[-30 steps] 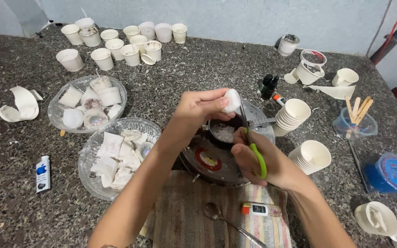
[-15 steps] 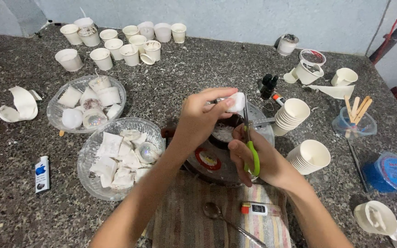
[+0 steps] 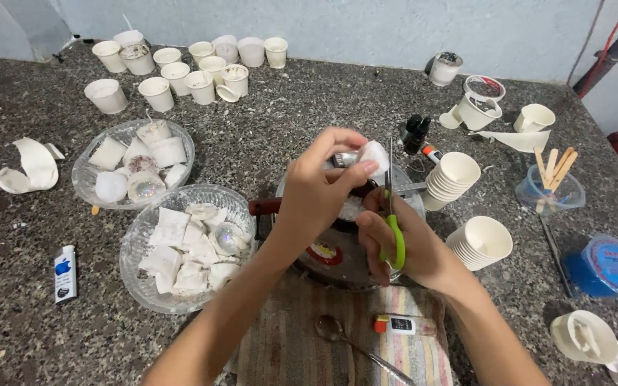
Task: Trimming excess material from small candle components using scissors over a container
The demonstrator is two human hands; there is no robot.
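White piece (image 3: 373, 153) now higher in left hand (image 3: 320, 187) grip; right hand (image 3: 402, 246) gripping green-handled scissors (image 3: 393, 221).

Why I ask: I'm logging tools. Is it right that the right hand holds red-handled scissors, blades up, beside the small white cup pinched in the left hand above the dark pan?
Not quite: the scissors have a green handle, not red, as the head view shows. The rest stands: the right hand holds them blades up beside the small white cup, which the left hand pinches above the dark pan.
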